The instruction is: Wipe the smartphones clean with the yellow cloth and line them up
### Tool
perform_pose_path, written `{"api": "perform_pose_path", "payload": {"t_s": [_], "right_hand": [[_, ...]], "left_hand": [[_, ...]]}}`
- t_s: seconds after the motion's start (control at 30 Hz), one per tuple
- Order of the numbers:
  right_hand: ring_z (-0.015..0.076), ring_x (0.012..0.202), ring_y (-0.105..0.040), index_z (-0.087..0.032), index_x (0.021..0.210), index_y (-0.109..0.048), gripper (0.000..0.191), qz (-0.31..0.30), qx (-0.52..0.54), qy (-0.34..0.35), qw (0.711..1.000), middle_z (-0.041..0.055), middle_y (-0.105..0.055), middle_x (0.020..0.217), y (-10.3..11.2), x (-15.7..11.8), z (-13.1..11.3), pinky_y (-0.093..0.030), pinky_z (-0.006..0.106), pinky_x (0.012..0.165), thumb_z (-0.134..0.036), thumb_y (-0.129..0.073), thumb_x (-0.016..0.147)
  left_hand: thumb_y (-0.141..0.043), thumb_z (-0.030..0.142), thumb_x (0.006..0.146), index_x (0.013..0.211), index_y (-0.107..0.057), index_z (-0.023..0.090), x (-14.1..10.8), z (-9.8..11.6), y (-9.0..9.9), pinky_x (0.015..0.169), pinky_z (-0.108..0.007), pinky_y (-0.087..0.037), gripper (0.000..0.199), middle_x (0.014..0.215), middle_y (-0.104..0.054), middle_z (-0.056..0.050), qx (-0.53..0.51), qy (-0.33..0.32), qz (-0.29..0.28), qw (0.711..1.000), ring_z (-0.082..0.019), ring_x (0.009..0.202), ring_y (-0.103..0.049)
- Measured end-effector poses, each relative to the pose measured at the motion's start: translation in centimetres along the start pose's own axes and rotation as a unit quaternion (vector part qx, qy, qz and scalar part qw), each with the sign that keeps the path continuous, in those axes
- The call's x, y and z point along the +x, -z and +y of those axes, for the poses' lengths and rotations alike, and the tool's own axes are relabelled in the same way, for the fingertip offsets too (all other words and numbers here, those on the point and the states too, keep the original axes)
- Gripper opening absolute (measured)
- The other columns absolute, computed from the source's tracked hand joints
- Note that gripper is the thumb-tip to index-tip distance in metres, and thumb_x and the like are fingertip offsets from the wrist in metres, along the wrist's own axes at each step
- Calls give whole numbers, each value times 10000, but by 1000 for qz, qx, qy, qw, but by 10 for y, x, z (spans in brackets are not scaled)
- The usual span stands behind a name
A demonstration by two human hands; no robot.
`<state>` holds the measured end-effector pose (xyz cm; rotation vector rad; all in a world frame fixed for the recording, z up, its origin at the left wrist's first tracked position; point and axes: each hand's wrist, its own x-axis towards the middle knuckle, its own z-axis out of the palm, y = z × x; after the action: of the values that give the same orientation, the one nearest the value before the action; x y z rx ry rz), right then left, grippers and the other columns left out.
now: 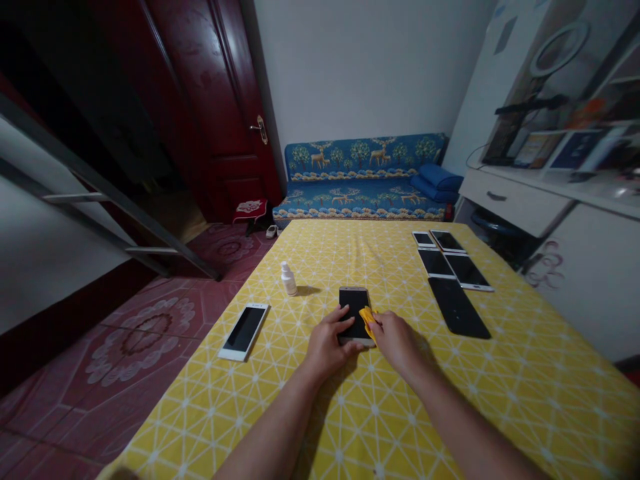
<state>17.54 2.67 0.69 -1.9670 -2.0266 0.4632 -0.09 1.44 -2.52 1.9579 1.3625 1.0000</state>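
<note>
My left hand (327, 343) rests on the lower left of a black-screened smartphone (355, 310) with a gold frame, its fingers gripping the phone's edge. My right hand (395, 341) pinches a yellow cloth (368, 322) against the phone's right side. A white-framed smartphone (243, 331) lies to the left of my hands, and a small white dropper bottle (289, 279) stands upright beyond it. Further right, several phones (447, 263) lie in rows, with a black phone panel (459, 307) nearest me.
The yellow patterned tablecloth (320, 407) covers the table, whose left edge drops to a red patterned floor (135, 353). A blue deer-print sofa (360, 180) stands beyond the far end. A white cabinet (515, 200) stands at right, with a dark red door (215, 113) at back left.
</note>
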Motion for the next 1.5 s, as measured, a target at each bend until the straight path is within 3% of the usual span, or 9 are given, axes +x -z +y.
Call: {"api": "perform_pose_path", "payload": {"t_s": [0.13,0.23,0.5,0.8,1.03,1.2,1.33,1.5], "right_hand": [[176,816,-664,-218,1036,-732,232,10,-37,13,999,92,-724,1011,6,-31,-4,-342,253,622,-283,-521,966],[159,792,-657,-243,1034,-725,245,2,-44,11,999,64,-718,1001,9,-45,-6,-331,247,603,-289,-488,987],[179,826,-666,-233,1046,-710,182,8,-65,25,998,56,-708,999,3,-54,-5,-355,255,625,-275,-562,949],[189,839,-657,-220,1015,-723,175,29,-48,39,998,64,-702,979,-7,-45,4,-385,279,683,-249,-568,938],[185,853,-639,-234,992,-725,188,43,-26,31,998,69,-697,1001,-8,-33,12,-388,282,708,-215,-548,933],[166,826,-622,-235,1052,-727,247,62,-34,20,997,61,-683,1024,-2,-22,19,-362,282,678,-204,-498,967],[171,860,-621,-214,1139,-717,285,78,-26,23,996,70,-680,1036,-3,-10,27,-388,278,710,-196,-484,975],[162,898,-621,-233,1187,-706,362,83,-12,32,996,62,-675,1075,-2,-7,29,-416,260,749,-114,-459,950]], "left_hand": [[-875,375,686,1217,-719,187,0,-1,0,1125,-537,-451,584,1433,-573,-149,4,-2,5,1000,-364,1333,-536],[-869,374,697,1224,-716,185,-1,-2,0,1137,-533,-440,580,1431,-576,-147,12,-6,3,1000,-362,1348,-521],[-841,382,727,1231,-713,183,-1,-4,1,1137,-516,-447,557,1440,-571,-141,24,-15,1,1000,-346,1351,-522],[-784,361,772,1245,-706,179,-3,0,1,1144,-509,-437,512,1453,-559,-137,61,-22,-4,998,-335,1370,-503],[-776,444,775,1258,-697,167,-8,4,2,1122,-558,-434,563,1452,-555,-165,127,-46,5,991,-371,1359,-496],[-770,320,767,1175,-744,149,-12,12,3,1051,-541,-491,444,1344,-646,-166,132,-66,30,989,-355,1264,-550],[-758,280,764,1045,-792,177,-14,13,3,979,-507,-539,302,1145,-751,-124,113,-66,55,990,-334,1184,-588],[-846,208,667,960,-802,253,-11,6,3,1128,-609,-377,300,1052,-782,-57,116,-80,55,989,-313,1082,-638]]}}
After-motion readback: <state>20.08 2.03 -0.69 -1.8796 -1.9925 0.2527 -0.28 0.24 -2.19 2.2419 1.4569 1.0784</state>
